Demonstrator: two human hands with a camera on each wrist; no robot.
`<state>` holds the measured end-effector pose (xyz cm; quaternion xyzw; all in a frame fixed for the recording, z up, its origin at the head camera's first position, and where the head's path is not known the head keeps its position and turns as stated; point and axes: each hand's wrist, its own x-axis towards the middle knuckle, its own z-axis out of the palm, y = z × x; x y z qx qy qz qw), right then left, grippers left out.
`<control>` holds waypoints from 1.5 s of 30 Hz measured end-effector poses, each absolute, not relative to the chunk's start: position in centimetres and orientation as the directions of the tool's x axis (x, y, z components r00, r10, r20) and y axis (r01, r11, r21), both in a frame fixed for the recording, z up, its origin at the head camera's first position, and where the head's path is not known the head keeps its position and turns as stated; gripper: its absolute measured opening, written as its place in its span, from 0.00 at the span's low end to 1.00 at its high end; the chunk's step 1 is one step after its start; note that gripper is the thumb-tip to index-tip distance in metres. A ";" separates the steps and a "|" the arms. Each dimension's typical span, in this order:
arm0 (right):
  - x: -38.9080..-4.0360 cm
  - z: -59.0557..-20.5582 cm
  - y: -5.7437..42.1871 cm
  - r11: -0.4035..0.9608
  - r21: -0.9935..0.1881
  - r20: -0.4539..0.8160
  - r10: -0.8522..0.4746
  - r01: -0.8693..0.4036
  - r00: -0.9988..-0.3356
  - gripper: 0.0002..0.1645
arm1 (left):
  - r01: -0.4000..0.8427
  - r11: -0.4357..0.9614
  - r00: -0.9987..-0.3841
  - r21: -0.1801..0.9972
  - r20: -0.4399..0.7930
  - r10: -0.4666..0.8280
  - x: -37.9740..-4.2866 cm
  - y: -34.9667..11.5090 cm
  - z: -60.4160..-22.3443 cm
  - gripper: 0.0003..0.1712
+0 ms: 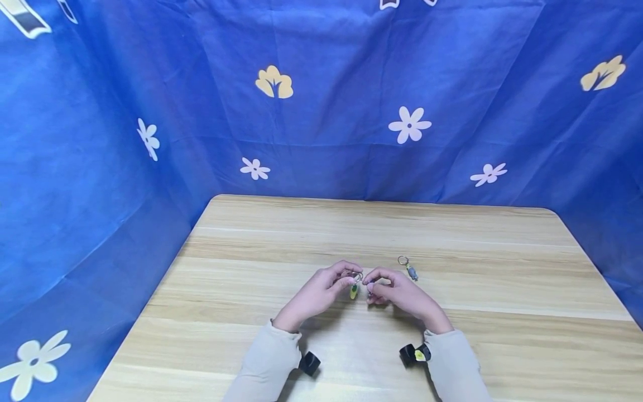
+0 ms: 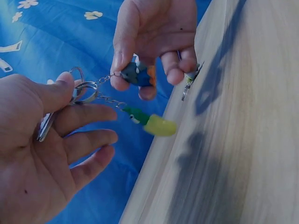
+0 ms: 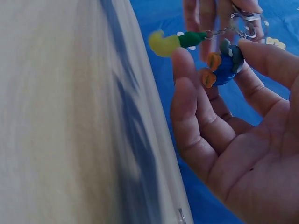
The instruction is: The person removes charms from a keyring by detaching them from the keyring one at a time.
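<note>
In the head view, pinches metal rings [image 1: 358, 276] in the left grip [image 1: 321, 288], with a green-and-yellow charm [image 1: 354, 292] hanging just below the fingertips; holds the right grip [image 1: 399, 291] close beside, fingers curled inward, the pinched item mostly hidden from here. Also shows a further keychain [image 1: 412, 272], lying on the counter [image 1: 301, 234] just beyond the right grip. In the left wrist view, shows the metal rings caught between left thumb and index finger, the other fingers loosely extended, and the green-and-yellow charm dangling past them. Farther off, pinches a blue-and-orange figure [image 2: 138, 76] between right thumb and fingers, with a thin chain [image 2: 105, 78] stretching from it toward the metal rings. In the right wrist view, shows the blue-and-orange figure nipped between right thumb and fingers, orange end turned to the counter side; the metal rings just past that thumb, in the left grip; the green-and-yellow charm near the right fingertips, partly behind them. Cannot tell any join between thin chain and metal rings.
</note>
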<state>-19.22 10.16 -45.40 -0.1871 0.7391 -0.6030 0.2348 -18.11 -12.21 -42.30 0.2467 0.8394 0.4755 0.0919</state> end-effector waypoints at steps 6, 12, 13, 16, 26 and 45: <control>-19.4 -45.3 10.3 0.163 -0.985 -0.144 -0.561 0.062 -0.815 0.18 | 0.289 0.394 -0.854 0.873 0.049 0.517 -18.2 -12.3 -42.5 0.14; -19.5 -45.4 10.3 0.175 -0.983 -0.146 -0.550 0.057 -0.823 0.16 | 0.170 0.301 -0.840 0.939 -0.021 0.542 -18.2 -12.3 -42.5 0.17; -19.5 -45.5 10.4 0.179 -0.983 -0.138 -0.549 0.045 -0.825 0.16 | 0.166 0.298 -0.840 0.940 -0.023 0.542 -18.2 -12.3 -42.5 0.17; -19.6 -45.5 10.4 0.174 -0.984 -0.113 -0.543 0.019 -0.832 0.16 | 0.170 0.304 -0.845 0.937 -0.019 0.534 -18.3 -12.3 -42.4 0.17; -19.4 -45.5 10.3 0.145 -0.989 -0.099 -0.565 0.020 -0.819 0.14 | 0.065 0.219 -0.851 0.973 -0.061 0.522 -18.4 -12.1 -42.5 0.17; -19.6 -45.8 9.9 0.141 -0.990 -0.085 -0.596 0.001 -0.799 0.15 | -0.018 0.110 -0.841 0.994 -0.075 0.536 -18.5 -12.2 -42.3 0.16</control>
